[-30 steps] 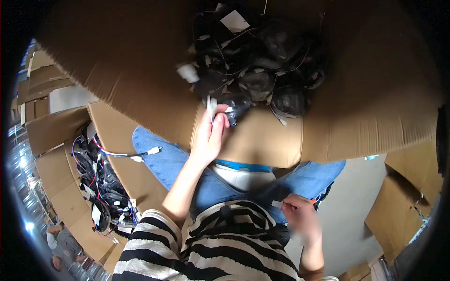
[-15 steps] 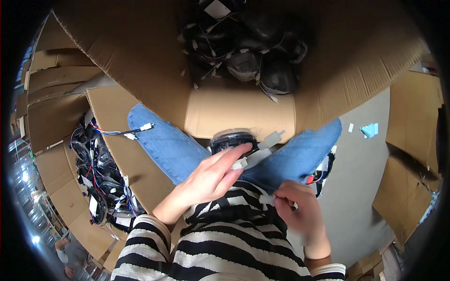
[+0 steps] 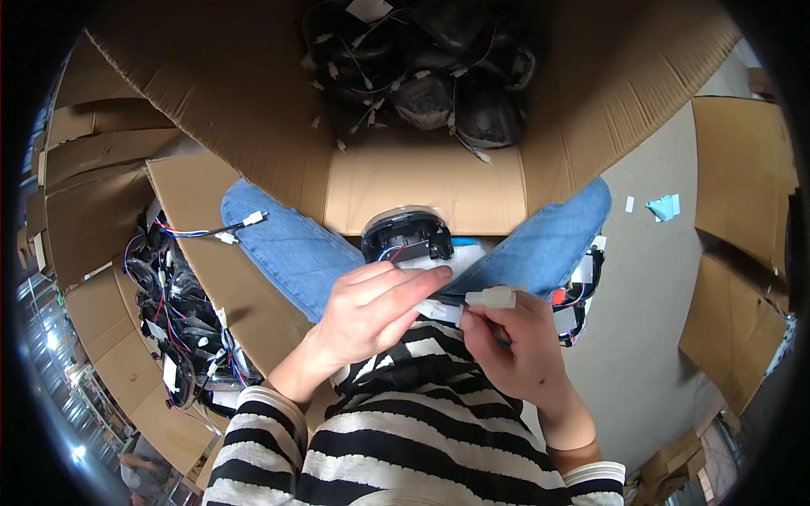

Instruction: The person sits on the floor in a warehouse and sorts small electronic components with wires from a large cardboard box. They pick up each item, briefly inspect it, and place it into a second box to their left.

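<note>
A round black lamp unit with a clear rim rests between my thighs, its red and blue wires hanging toward me. My left hand is just below it, fingers closed round the wires, which are partly hidden by the fingers. Dark wires run from there to a white plug connector at my right fingertips. Another whitish connector lies between the two hands. My right hand is closed in a pinch on the white plug connector, its thumb against the whitish one.
Ahead stands a large open cardboard box holding several black lamp units with wires. To the left, another box holds more wired lamp units. Beside my right thigh lie further units. Blue scrap and cardboard lie right.
My right hand has moved up and left to meet the connectors by my left hand. The lamp has shifted slightly left and upward, and its wires now show.
</note>
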Action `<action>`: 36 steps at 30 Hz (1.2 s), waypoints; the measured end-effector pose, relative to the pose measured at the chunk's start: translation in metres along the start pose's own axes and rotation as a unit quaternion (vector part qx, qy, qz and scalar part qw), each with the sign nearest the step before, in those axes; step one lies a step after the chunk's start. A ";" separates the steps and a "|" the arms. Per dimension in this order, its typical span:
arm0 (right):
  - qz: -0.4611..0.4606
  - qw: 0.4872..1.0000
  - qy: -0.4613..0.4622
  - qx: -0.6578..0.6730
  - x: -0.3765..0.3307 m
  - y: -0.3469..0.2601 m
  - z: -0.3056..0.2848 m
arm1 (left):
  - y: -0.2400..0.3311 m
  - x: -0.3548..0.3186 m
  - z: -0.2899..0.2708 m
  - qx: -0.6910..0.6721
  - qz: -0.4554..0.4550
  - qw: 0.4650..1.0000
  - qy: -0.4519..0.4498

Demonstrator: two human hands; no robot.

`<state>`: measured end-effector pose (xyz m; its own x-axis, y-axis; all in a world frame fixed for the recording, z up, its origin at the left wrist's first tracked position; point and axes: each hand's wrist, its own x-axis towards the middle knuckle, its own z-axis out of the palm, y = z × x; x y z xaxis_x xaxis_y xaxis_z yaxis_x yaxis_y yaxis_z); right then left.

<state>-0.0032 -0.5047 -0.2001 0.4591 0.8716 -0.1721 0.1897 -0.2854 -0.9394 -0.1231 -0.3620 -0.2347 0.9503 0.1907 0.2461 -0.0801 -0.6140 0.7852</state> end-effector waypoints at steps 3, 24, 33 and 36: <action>-0.017 0.997 0.040 -0.058 -0.001 0.001 0.007 | 0.004 0.000 0.002 0.072 0.016 0.997 -0.007; 0.003 0.998 -0.044 0.034 -0.013 0.006 -0.027 | -0.005 -0.010 -0.008 -0.279 -0.201 0.938 -0.051; 0.056 0.990 -0.050 0.116 -0.013 -0.003 -0.024 | 0.000 -0.015 0.008 -0.237 -0.182 0.953 0.040; 0.109 0.985 -0.052 0.121 -0.012 -0.008 -0.022 | 0.001 -0.016 0.014 -0.193 -0.166 0.965 0.068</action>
<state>0.0085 -0.5217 -0.1846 0.3720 0.8397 -0.3955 -0.1227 -0.3779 -0.9177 -0.1345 -0.3764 -0.2456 0.8969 0.4422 -0.0041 0.0908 -0.1751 0.9804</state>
